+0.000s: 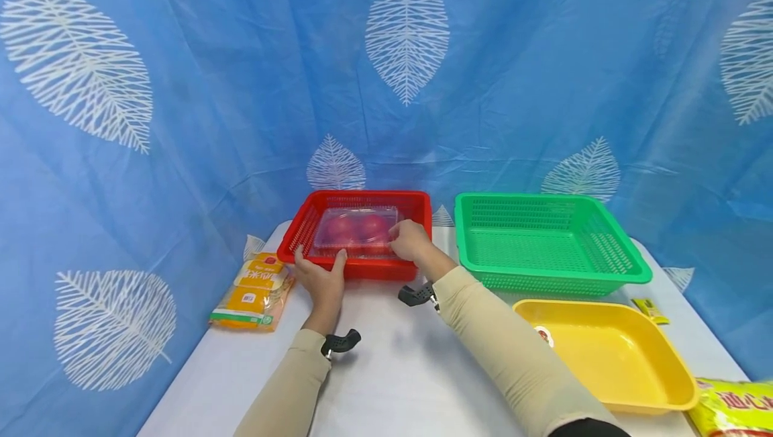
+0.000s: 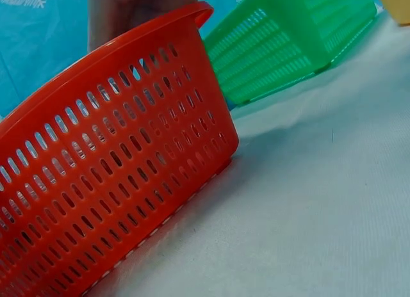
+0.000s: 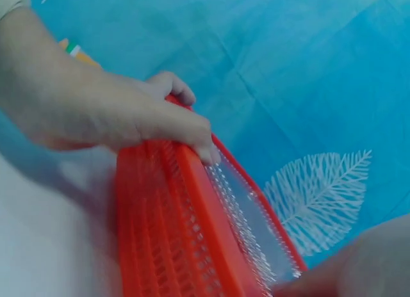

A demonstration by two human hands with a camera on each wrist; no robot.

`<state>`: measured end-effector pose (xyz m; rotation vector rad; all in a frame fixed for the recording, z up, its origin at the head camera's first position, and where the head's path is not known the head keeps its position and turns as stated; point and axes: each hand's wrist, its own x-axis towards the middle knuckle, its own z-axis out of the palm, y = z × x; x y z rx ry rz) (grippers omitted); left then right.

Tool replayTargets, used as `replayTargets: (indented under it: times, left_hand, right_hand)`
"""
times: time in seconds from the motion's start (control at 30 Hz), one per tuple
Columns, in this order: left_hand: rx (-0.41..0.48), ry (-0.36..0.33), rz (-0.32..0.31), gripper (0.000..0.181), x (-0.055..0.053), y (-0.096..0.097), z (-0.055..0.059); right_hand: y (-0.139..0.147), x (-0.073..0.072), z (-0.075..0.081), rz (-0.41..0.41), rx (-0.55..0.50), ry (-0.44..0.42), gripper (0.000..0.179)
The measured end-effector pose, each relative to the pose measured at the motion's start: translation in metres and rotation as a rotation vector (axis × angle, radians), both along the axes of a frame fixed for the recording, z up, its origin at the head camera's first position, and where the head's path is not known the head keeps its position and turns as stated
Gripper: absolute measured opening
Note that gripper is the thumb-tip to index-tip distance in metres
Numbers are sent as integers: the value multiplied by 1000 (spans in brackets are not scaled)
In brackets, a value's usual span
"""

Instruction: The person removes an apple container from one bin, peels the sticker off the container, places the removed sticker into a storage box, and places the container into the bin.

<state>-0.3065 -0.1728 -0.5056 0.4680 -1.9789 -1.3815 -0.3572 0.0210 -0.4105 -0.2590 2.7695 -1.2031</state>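
Note:
A red plastic basket (image 1: 374, 269) stands at the back of the table, slatted on its sides. Inside it lies a clear plastic box (image 1: 356, 219), slightly tilted, with two round red things showing through. My left hand (image 1: 323, 282) grips the basket's front left corner, its thumb over the front rim; the right wrist view shows that left hand (image 3: 128, 114) too. At the box's right end, my right hand (image 1: 413, 242) reaches over the basket's rim and pinches the box's edge. Its fingertips are partly hidden. The left wrist view shows the basket's slotted wall (image 2: 122, 156).
Right of the red basket stands a green basket (image 1: 549, 249). A yellow tray (image 1: 610, 356) lies in front of it, beside a small yellow packet (image 1: 650, 311) and a yellow-green bag (image 1: 737, 407). An orange-yellow food bag (image 1: 253, 293) lies on the left.

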Motion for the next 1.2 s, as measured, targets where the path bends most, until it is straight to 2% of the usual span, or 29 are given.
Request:
replayTargets:
  times: [0.17,0.33,0.53,0.73,0.87,1.2]
  left_hand:
    - [-19,2,0,100,1,-5,-1]
    - [-21,-18,14,101,1,-8,0]
    - [-24,-45,17,104,2,-9,4]
    - [-33,-61,13,104,3,-8,5]
    - [-31,-80,14,107,4,-7,8]
    - [-55,-144,5,113,7,-10,14]
  right_hand:
    - [12,6,9,161,110,0,42]
    - [23,11,15,281,138,-22,47]
    - [34,17,16,380,152,-28,44]
    - [40,23,18,429,171,3,42]
    - [43,24,17,431,192,21,43]
    - [56,36,17,431,161,103,49]
